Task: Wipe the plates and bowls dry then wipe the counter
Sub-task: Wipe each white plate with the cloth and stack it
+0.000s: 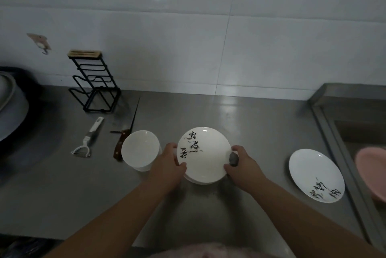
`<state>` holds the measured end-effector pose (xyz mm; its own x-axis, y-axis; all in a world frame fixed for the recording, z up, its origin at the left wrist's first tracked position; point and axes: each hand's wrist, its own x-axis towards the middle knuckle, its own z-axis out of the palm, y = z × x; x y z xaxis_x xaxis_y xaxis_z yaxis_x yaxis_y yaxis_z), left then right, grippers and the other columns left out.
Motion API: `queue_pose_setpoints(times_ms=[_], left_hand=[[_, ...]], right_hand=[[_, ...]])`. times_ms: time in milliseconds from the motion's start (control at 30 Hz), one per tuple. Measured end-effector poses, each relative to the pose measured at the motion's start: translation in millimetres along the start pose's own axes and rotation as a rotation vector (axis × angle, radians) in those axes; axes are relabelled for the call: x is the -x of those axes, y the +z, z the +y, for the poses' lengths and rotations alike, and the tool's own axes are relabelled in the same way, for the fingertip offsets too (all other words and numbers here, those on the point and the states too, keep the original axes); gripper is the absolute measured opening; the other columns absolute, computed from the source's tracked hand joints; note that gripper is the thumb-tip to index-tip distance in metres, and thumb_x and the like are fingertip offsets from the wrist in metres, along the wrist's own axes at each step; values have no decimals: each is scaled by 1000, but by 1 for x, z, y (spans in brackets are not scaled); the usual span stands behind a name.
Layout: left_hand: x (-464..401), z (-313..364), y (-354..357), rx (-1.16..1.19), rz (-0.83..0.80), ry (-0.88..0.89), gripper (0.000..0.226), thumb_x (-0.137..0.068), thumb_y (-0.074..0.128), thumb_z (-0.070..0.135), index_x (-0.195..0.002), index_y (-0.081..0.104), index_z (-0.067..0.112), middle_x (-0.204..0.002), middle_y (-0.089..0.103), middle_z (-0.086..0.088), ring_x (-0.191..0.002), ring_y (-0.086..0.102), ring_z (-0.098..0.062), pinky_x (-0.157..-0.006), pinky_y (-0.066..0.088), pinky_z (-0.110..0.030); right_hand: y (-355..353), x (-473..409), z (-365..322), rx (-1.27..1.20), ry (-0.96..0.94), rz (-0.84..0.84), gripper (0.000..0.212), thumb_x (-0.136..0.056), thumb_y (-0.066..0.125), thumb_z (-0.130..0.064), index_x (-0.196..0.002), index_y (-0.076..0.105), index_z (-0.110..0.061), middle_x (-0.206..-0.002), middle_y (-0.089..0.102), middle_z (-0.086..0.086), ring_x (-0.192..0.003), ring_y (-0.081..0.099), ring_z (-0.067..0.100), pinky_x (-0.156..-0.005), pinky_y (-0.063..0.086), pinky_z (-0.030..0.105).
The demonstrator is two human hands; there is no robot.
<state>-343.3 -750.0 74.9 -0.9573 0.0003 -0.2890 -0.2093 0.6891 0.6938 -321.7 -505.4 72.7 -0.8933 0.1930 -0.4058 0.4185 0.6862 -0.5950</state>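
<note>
Plate (203, 154) held between both hands — left hand (167, 165), right hand (243, 166).

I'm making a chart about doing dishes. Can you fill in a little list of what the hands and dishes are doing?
left hand: left hand grips the left rim of the held plate
right hand: right hand grips the right rim, with a gray cloth in its fingers
under the plate: more white dishes, count unclear
bowls: stack of bowls to the left
other plate: second plate lies flat on the counter, to the right
</note>
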Motion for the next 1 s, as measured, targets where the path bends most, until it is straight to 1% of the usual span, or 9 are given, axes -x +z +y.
queue_pose_setpoints(times_ms=[67,167,267,367,500,667,800,900,1000], left_hand=[[3,7,3,44,12,32,54,-84,74,21,-128,45,30,-83,62,15,-77,60,3,-64,42,-17],[12,23,12,70,14,76,46,-88,71,20,-123,42,30,-80,61,13,-71,58,4,-58,37,-9],[23,35,28,111,-31,89,37,-92,64,19,-121,44,29,-74,66,7,-70,62,-5,-65,51,-25],[40,40,56,113,-92,129,36,-91,62,22,-116,40,35,-78,70,4,-75,67,-12,-73,58,-44],[71,38,103,119,-154,153,38,-93,64,25,-119,39,38,-82,71,8,-78,67,-6,-76,58,-42],[89,30,152,49,-245,71,41,-94,66,26,-130,47,28,-98,67,19,-92,64,-3,-80,47,-27],[88,31,173,-42,-278,30,37,-95,65,27,-129,49,27,-92,65,14,-85,59,-7,-74,41,-26],[85,34,177,-82,-275,30,37,-95,65,28,-128,48,30,-84,62,13,-78,56,0,-64,40,-21],[81,33,177,-120,-278,28,41,-94,66,30,-131,50,29,-82,64,9,-79,58,2,-67,43,-22]], right_hand=[[-6,4,5,-84,-10,47,60,-88,70,-23,-140,42,-29,-119,66,7,-97,62,27,-86,53,38],[-23,15,17,-188,-25,122,53,-89,68,-23,-135,45,-33,-109,64,-2,-91,62,22,-81,56,39],[-42,30,39,-243,-24,158,43,-91,66,-24,-125,47,-42,-101,65,-13,-87,64,15,-77,59,42],[-55,49,72,-253,0,187,39,-90,67,-20,-119,49,-40,-96,64,-17,-86,62,6,-76,52,35],[-58,70,123,-266,60,175,41,-86,68,-11,-116,53,-33,-96,65,-12,-88,63,9,-72,47,30],[-46,82,178,-136,214,19,46,-90,67,-18,-130,46,-30,-103,64,1,-90,59,23,-79,42,31],[-38,83,199,-75,243,-32,50,-93,66,-20,-138,44,-21,-108,62,6,-98,62,31,-77,39,30],[-41,81,204,-48,229,-31,50,-95,66,-22,-139,44,-20,-120,66,13,-108,64,35,-78,41,31],[-46,77,205,58,200,-60,49,-97,61,-27,-143,43,-19,-123,68,15,-110,64,36,-84,47,36]])
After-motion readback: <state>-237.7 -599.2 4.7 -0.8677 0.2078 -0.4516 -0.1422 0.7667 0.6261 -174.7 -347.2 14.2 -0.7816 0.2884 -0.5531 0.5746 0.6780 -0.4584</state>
